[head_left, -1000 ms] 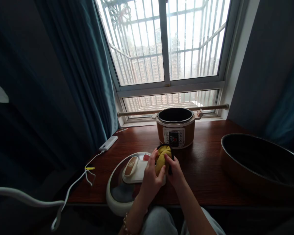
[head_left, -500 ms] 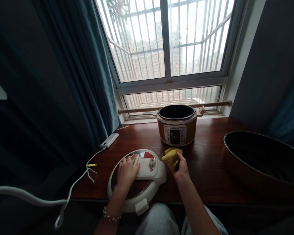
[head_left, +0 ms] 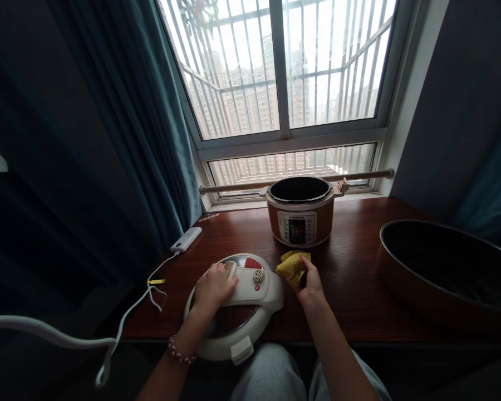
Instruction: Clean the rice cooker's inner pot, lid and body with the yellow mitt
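Observation:
The round white pressure cooker lid (head_left: 271, 301) lies flat near the table's front edge, its glossy centre partly covered by my forearm. Curled over the handle on top of it is my left hand (head_left: 215, 285), with a beaded bracelet at the wrist. A steam valve (head_left: 258, 275) and a small red button stand on the lid just right of that hand. My right hand (head_left: 311, 285) grips a bunched yellow cloth (head_left: 291, 268) beside the lid's right edge. Something small and dark shows between cloth and palm; I cannot make out what.
The brown cooker body (head_left: 273, 220) stands lidless by the window, control panel facing me. At right sits a large dark-lined pan (head_left: 384, 262). A white power bank (head_left: 186, 239) with a cable (head_left: 121, 328) lies on the left, near the blue curtain (head_left: 150, 139).
My left hand and forearm have shifted slightly left, still on the lid's handle. The right hand with the yellow cloth stays almost where it was. The view has moved very slightly.

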Motion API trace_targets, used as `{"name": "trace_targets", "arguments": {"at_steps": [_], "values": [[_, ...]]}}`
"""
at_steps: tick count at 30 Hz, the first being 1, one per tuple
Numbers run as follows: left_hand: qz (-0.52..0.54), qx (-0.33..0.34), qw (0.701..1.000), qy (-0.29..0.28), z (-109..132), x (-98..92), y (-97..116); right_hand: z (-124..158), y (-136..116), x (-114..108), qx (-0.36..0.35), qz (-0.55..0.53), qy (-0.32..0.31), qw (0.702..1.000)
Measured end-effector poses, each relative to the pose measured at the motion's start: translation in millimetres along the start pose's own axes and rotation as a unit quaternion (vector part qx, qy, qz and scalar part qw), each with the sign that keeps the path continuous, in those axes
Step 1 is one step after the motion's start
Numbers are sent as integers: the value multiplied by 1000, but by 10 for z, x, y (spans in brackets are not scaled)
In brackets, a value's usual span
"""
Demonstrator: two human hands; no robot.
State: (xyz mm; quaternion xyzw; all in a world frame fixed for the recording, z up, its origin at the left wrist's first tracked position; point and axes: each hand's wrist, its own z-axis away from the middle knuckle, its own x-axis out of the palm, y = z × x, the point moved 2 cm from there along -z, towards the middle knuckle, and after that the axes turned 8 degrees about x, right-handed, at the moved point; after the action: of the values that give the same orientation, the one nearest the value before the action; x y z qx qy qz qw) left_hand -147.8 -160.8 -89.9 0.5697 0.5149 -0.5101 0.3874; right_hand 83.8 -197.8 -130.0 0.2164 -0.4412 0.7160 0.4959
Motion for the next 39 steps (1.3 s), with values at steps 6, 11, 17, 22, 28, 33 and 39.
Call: {"name": "trace_targets", "arguments": {"at_steps": [6,11,17,22,28,33,39], "values": [[-6,8,1000,14,2,19,-19,65,-30,18,47,-24,45,998],[-26,29,999,14,-35,29,-23,87,-54,27,53,-26,52,997],[-27,44,999,0,-109,12,-35,66,-79,25,45,-36,55,997],[-23,21,999,-14,-233,55,-86,68,-89,30,47,-42,48,997],[-8,-37,999,-31,-633,112,-274,59,-109,38,54,-44,48,996],[9,-83,996,-40,-1035,158,-482,72,-115,70,53,-53,40,996],[36,-130,990,-43,-1338,215,-663,85,-145,84,23,-61,9,998]]}}
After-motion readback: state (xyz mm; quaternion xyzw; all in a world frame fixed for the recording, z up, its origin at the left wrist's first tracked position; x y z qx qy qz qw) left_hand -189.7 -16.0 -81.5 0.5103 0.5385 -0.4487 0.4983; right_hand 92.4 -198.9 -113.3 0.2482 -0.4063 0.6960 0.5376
